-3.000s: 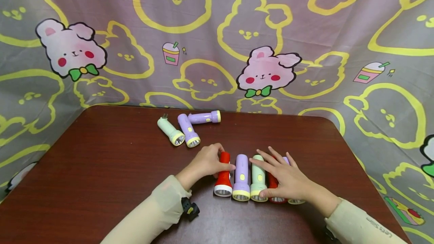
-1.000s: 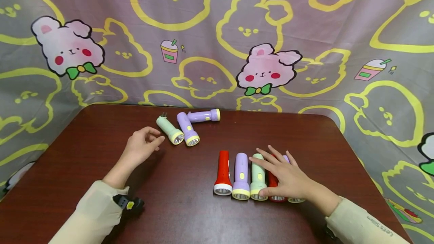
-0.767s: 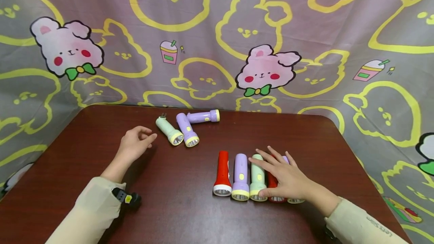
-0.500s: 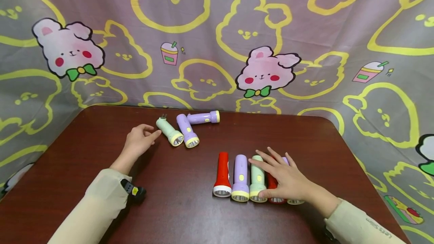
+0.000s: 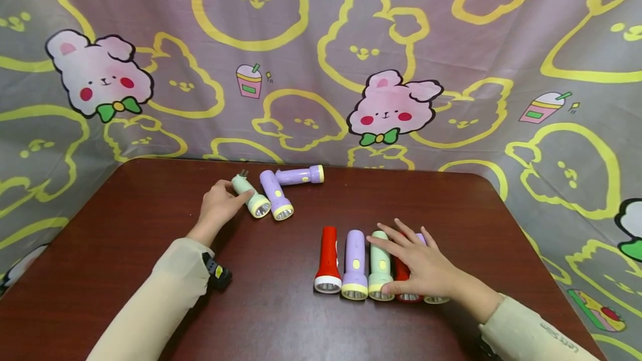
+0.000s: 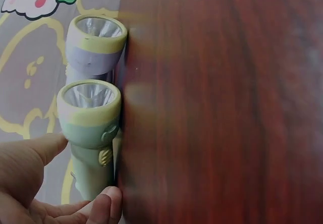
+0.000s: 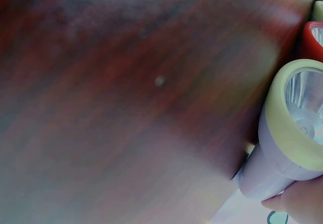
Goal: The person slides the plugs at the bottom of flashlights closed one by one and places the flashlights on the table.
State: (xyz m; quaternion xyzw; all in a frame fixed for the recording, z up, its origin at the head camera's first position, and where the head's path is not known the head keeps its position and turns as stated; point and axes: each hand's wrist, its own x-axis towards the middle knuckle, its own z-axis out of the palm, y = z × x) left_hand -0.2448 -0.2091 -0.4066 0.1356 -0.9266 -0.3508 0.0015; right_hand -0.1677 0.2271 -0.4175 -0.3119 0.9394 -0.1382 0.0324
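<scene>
My left hand has its thumb over a pale green flashlight at the back left, with the fingers along its far side. In the left wrist view, thumb and curled fingers lie around that flashlight's body, its yellow-rimmed lens facing the camera. Spread over the right part of a flashlight row is my right hand, fingers straight. Under or beside it are a green flashlight, a red flashlight and a purple flashlight, partly hidden. Left of these lie another purple flashlight and a red, white-rimmed flashlight.
Beside the left hand's flashlight lies a purple flashlight, and behind it another purple flashlight lies sideways. The dark brown table ends at a patterned curtain behind.
My left hand has let go of the red flashlight, moved left and back, and come onto the pale green flashlight. My right hand has stayed over the row.
</scene>
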